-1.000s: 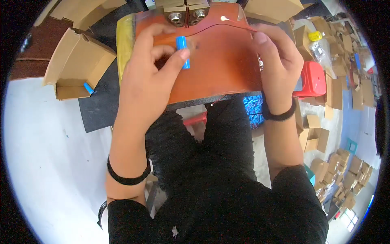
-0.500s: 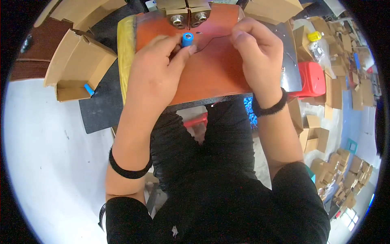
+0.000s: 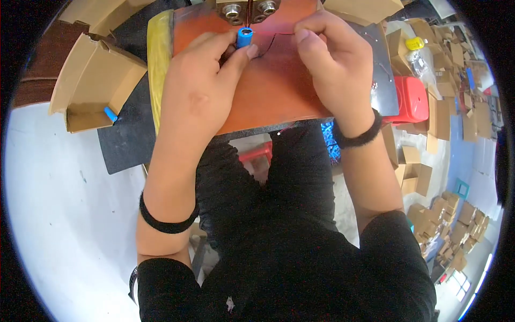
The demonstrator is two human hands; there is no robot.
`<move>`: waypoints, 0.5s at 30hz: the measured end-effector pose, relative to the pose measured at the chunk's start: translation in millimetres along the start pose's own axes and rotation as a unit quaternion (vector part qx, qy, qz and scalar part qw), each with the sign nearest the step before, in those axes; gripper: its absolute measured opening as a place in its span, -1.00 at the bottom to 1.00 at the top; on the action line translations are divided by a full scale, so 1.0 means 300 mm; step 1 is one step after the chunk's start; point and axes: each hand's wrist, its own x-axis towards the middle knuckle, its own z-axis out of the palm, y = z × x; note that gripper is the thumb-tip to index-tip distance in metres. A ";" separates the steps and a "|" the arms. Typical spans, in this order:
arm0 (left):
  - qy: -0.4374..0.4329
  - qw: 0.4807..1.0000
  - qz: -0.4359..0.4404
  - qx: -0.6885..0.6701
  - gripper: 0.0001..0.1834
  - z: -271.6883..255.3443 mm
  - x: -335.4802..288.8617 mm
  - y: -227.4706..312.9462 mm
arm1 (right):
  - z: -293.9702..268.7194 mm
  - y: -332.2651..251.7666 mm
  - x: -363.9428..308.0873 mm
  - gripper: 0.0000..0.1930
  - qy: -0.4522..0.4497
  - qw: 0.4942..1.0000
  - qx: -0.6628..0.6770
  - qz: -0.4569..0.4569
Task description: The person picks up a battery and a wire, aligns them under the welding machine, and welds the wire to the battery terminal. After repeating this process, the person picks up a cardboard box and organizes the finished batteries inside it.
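Now pinching, over an orange mat (image 3: 284, 88), a thin dark wire (image 3: 274, 41) in the right hand (image 3: 343, 70) and, in the left hand (image 3: 198, 88), a blue battery (image 3: 244, 40) with its top end close to the thin prongs (image 3: 249, 17) of a machine (image 3: 232, 12).

Seeing pale floor (image 3: 64, 214) out left, a red stool (image 3: 411, 99) over on the right, cardboard boxes (image 3: 468, 219) piled beyond, and there, lower right, a bright window (image 3: 461, 286)!
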 end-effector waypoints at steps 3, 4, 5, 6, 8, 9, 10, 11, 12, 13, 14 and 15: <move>-0.012 1.000 0.006 0.026 -0.70 -0.004 -0.003 -0.010 | 0.004 0.001 0.002 -0.91 0.000 0.999 -0.044 -0.011; -0.007 1.000 0.001 0.022 -0.75 -0.007 -0.001 0.000 | 0.004 0.007 0.002 -0.91 -0.007 0.999 -0.037 -0.015; -0.002 1.000 -0.005 0.018 -0.79 -0.009 -0.001 0.003 | 0.007 0.015 0.005 -0.91 -0.014 0.999 -0.030 -0.019; -0.005 1.000 -0.005 0.017 -0.79 -0.004 0.000 -0.003 | 0.017 0.038 0.023 -0.91 -0.014 0.999 -0.031 -0.017; 0.004 0.999 0.035 0.019 -0.78 0.006 0.003 -0.013 | 0.043 0.091 0.068 -0.93 0.024 0.931 0.170 -0.321; 0.005 0.999 0.033 0.022 -0.78 0.003 0.002 -0.015 | 0.048 0.090 0.068 -0.93 0.023 0.931 0.174 -0.321; 0.007 0.999 0.032 0.028 -0.77 0.000 0.001 -0.014 | 0.050 0.085 0.066 -0.93 0.022 0.932 0.179 -0.314; 0.010 0.999 0.032 0.034 -0.77 -0.002 0.001 -0.012 | 0.052 0.084 0.066 -0.93 0.021 0.934 0.185 -0.306; 0.009 0.999 0.030 0.034 -0.77 -0.004 -0.001 -0.013 | 0.057 0.085 0.063 -0.93 0.020 0.934 0.187 -0.305; 0.007 0.999 0.022 0.026 -0.77 -0.004 0.002 -0.012 | 0.062 0.088 0.063 -0.93 0.015 0.931 0.214 -0.297; 0.004 1.000 0.014 0.017 -0.76 -0.005 0.001 -0.011 | 0.064 0.091 0.063 -0.93 0.010 0.927 0.241 -0.289; 0.006 1.000 0.014 0.018 -0.76 0.001 0.000 -0.008 | 0.059 0.092 0.064 -0.93 0.005 0.921 0.267 -0.283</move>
